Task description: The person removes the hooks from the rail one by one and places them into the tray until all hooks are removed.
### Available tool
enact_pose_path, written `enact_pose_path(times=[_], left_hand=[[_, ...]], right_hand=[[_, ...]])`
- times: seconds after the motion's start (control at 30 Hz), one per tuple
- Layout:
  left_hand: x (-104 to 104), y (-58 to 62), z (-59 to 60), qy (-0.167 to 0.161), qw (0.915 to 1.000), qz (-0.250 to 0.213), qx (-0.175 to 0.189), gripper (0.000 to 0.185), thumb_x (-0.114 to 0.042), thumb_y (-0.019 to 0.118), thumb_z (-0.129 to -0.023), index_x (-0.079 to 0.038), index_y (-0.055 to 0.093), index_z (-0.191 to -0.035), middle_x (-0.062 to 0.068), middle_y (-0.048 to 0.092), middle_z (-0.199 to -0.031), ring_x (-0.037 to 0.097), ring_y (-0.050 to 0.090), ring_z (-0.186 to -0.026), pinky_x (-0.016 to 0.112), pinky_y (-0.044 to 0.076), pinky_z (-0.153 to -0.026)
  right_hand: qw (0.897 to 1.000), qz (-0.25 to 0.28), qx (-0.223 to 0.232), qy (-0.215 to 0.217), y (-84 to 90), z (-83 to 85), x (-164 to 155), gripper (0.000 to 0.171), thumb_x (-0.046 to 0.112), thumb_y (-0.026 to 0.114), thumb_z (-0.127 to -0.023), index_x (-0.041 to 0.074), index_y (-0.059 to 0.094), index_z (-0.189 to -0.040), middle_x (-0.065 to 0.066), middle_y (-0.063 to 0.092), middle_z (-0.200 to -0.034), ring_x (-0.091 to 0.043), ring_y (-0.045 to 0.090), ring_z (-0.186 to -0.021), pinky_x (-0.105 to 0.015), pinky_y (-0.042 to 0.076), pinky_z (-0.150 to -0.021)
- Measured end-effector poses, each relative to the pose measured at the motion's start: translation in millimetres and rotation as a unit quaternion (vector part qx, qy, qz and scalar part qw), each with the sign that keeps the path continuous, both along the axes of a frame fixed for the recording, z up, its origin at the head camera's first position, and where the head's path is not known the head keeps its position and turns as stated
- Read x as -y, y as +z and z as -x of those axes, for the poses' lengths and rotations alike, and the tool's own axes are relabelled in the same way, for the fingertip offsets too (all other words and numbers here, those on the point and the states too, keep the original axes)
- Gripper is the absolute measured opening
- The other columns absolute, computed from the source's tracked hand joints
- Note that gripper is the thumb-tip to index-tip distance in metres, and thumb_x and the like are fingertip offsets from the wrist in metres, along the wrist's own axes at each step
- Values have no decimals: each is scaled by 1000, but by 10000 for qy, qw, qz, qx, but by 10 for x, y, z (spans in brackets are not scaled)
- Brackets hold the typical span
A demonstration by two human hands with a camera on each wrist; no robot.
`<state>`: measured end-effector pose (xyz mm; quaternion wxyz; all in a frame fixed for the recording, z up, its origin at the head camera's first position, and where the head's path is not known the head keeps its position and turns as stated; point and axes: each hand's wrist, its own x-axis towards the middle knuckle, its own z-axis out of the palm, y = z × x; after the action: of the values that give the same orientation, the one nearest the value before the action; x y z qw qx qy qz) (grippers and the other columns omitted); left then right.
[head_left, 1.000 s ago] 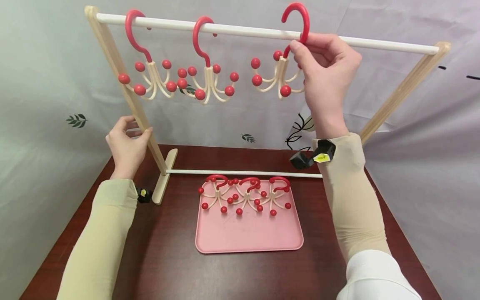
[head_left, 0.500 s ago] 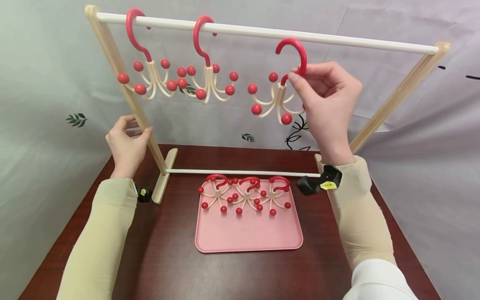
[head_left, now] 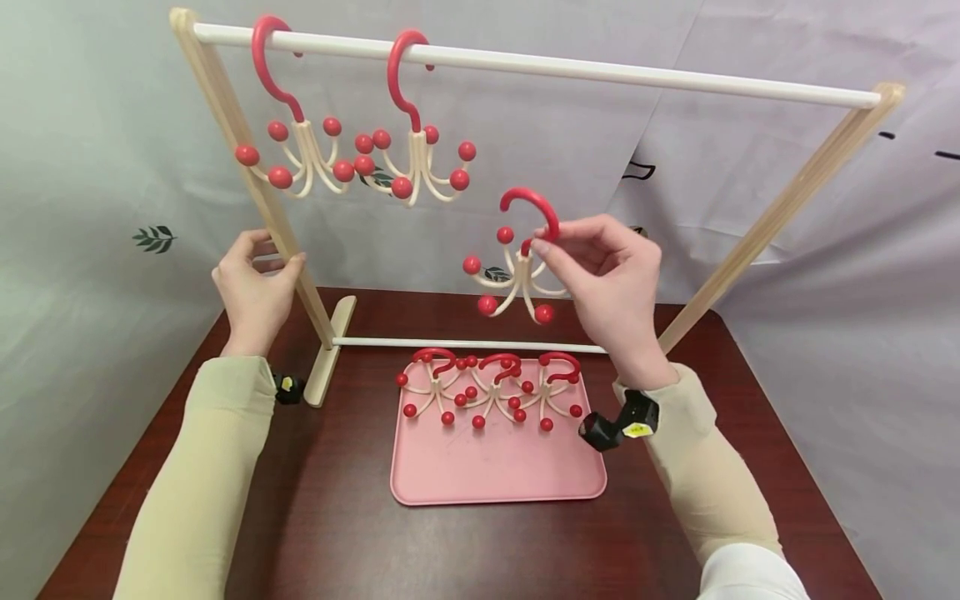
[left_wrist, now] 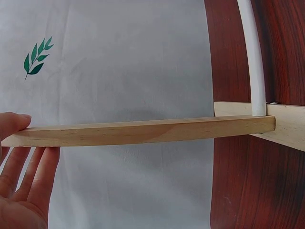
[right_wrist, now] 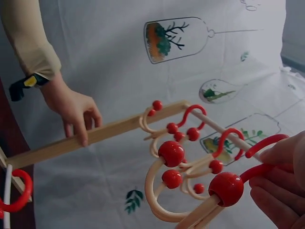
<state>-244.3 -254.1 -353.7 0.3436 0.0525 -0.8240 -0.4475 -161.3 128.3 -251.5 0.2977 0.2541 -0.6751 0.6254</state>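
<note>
My right hand (head_left: pixel 611 279) pinches the red hook of a multi-arm hanger (head_left: pixel 522 283) between thumb and fingers. This hanger has cream arms tipped with red balls. It is held upright, below the rack's white top rod (head_left: pixel 637 75) and above the back of the pink tray (head_left: pixel 498 467). Around the left wooden post (head_left: pixel 258 183) of the rack, my left hand (head_left: pixel 257 283) has its thumb on one side and fingers on the other; the left wrist view shows this grip on the post (left_wrist: pixel 143 133). Two more hangers (head_left: pixel 306 158) (head_left: pixel 417 162) hang from the rod's left half.
Several matching hangers (head_left: pixel 495 387) lie along the tray's back edge on the dark red table (head_left: pixel 337 517). A white lower rod (head_left: pixel 450 343) crosses behind the tray. The rack's right post (head_left: pixel 787 208) slants behind my right forearm. A patterned cloth (head_left: pixel 112 125) backs everything.
My right hand has come down from the top rod and shifted left, carrying the hanger with it. My left hand stays on the post, and the two hanging hangers have hardly moved.
</note>
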Motion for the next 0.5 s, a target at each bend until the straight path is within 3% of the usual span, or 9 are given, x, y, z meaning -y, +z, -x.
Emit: enact_pose_path(times=[0.5], left_hand=[[-8, 21, -11, 2, 10000, -39, 74, 38, -21, 79, -90, -11, 69, -126, 6, 71, -116, 19, 71, -98, 30, 59, -85]], right_hand=[[9934, -490, 915, 491, -540, -103, 59, 15, 2, 80, -88, 1, 76, -102, -8, 76, -92, -34, 74, -79, -36, 62, -73]])
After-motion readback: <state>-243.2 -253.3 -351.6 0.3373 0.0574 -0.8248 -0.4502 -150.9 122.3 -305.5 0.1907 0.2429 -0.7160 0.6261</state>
